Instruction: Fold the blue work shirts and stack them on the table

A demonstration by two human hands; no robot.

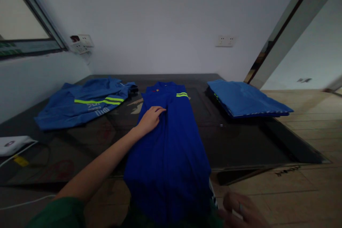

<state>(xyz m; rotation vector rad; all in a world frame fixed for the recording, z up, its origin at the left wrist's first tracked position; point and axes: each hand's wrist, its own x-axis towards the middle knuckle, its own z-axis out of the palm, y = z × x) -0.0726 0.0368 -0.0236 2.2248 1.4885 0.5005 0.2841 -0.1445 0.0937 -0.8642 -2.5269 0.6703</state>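
At the far left, a white device (pixel 15 145) is set on the dark table (pixel 240 146) and is cut off by the picture's side; a yellow tag (pixel 21 160) is seen just beside it. Beyond these, a lighter blue garment (pixel 80 111) is spread loosely, its yellow-green stripes and white lettering turned upward. Between its right end and the dark blue garment (pixel 171 139), only a narrow strip of tabletop is left.

The dark blue garment is laid lengthwise at the middle, its collar toward the wall (pixel 160 25), its lower part carried over the table's near edge toward the wearer. By the left hand (pixel 151 119), its upper left part is touched from above: the fingers are kept together, nearly straight, and are not closed around the cloth.

To the right, a wider stretch of tabletop is left, reaching to the near edge. Below that edge, beside the garment's lower right side, the right hand (pixel 242 211) is held with fingers curled; it is dark and blurred, and whether anything is gripped cannot be told. Farther back, a folded stack (pixel 248 98) is placed at the table's right edge, its outer corner apparently jutting past it, above the tiled floor (pixel 317 128).
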